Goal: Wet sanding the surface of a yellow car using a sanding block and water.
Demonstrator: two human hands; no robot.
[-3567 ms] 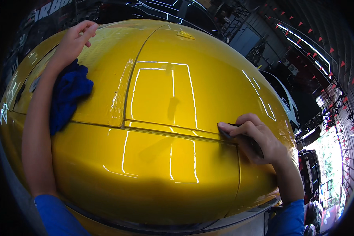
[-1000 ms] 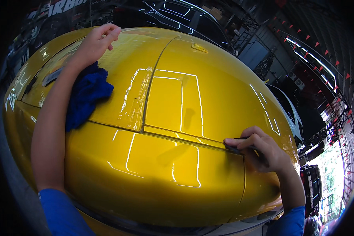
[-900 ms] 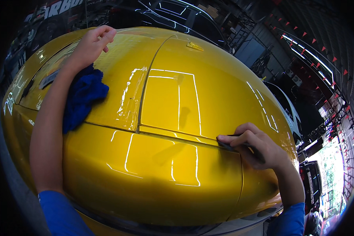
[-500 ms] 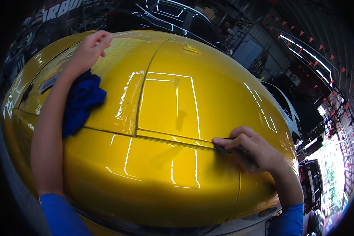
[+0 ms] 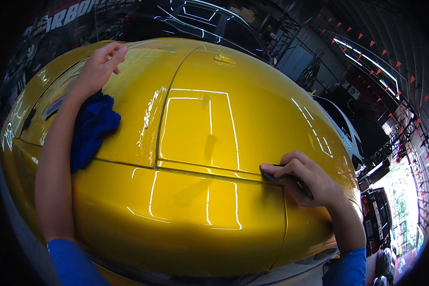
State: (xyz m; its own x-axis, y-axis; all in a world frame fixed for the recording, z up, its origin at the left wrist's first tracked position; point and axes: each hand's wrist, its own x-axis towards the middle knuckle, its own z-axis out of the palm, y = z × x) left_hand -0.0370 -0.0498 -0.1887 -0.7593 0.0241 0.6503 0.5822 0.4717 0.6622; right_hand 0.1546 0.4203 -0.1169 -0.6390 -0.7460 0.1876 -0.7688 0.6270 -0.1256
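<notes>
Below me lies a glossy yellow car body panel [image 5: 190, 128], with a dark seam running across it toward my right hand. My right hand [image 5: 310, 178] is closed around a dark flat tool [image 5: 269, 174] like a squeegee, its tip at the seam. Over the far left of the panel, my left hand [image 5: 100, 66] is raised with its fingers curled together; whether anything thin is between them I cannot make out. Beside my left forearm a crumpled blue cloth [image 5: 97, 125] lies on the car, partly hidden by the arm.
A small yellow piece [image 5: 224, 59] rests on the far part of the panel. A pale flat object [image 5: 52, 107] lies left of my forearm. Beyond stand a dark car [image 5: 209, 24] and a white car [image 5: 341, 121]. Red pennants [image 5: 398, 63] hang at the right.
My right hand has slid a little to the right along the seam with the dark tool. The view has shifted slightly; my left hand stays curled over the far left area.
</notes>
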